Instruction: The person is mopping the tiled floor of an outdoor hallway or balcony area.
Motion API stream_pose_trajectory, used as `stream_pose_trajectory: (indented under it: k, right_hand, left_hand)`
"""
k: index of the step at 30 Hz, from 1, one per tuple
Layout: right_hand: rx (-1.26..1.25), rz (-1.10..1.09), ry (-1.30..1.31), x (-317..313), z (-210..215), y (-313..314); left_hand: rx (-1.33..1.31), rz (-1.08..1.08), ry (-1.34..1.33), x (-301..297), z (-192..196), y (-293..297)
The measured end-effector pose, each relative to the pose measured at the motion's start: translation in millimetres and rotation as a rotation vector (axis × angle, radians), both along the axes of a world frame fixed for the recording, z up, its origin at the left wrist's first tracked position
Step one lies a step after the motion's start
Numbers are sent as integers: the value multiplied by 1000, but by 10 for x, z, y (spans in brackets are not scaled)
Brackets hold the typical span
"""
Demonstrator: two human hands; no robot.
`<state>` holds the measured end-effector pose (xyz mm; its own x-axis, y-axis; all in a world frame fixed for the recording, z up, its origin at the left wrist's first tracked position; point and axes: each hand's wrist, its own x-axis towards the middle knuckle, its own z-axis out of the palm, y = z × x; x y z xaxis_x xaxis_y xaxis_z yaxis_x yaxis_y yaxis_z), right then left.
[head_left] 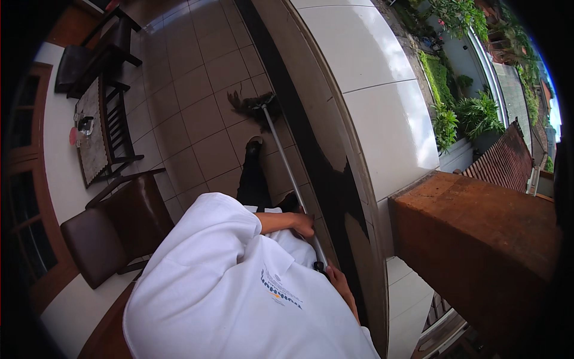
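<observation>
A mop with a long silver pole (282, 149) slants across the view from beside my body to the floor. Its dark, stringy head (254, 107) lies spread on the brown floor tiles, close to a black strip. My left hand (304, 225) is wrapped round the pole partway up. Lower in the view, my right hand (338, 281) grips the pole near its upper end, beside a black fitting (320, 266). Part of the right hand's fingers is hidden behind the pole. One dark shoe (255, 141) shows on the tiles just short of the mop head.
To the right runs a low wall topped with white tiles (382, 119), with a brown pillar or beam (472, 227) beside it. Brown chairs (119, 227) and a cloth-covered table (92, 131) stand at left. Plants (478, 113) and roofs lie beyond the wall.
</observation>
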<state>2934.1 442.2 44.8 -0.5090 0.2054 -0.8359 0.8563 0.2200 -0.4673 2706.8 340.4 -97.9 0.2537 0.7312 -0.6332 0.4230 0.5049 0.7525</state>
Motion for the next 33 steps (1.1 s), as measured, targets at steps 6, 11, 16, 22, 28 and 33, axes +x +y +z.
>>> stream_pose_trajectory:
  k: [6, 11, 16, 22, 28, 33]
  right_hand:
    - [-16, -177, 23, 1165, 858, -134]
    - [-49, -126, -129, 661, 953, -62]
    - [-33, -123, -29, -42, 453, -69]
    - [-219, -329, -194, -1704, -31, -401]
    - [-237, -300, -112, -2721, -584, -509]
    - [-181, -220, -94, -2503, -556, -402]
  left_hand:
    - [-106, -123, -480, 636, 630, 191]
    - [-49, -227, -382, 567, 373, 248]
    - [-7, -250, -63, -176, 226, 70]
    - [-173, 209, 296, -1248, -154, -306]
    - [-310, 463, 512, -2176, -303, -361]
    - [-250, 241, 683, -1918, -302, -224]
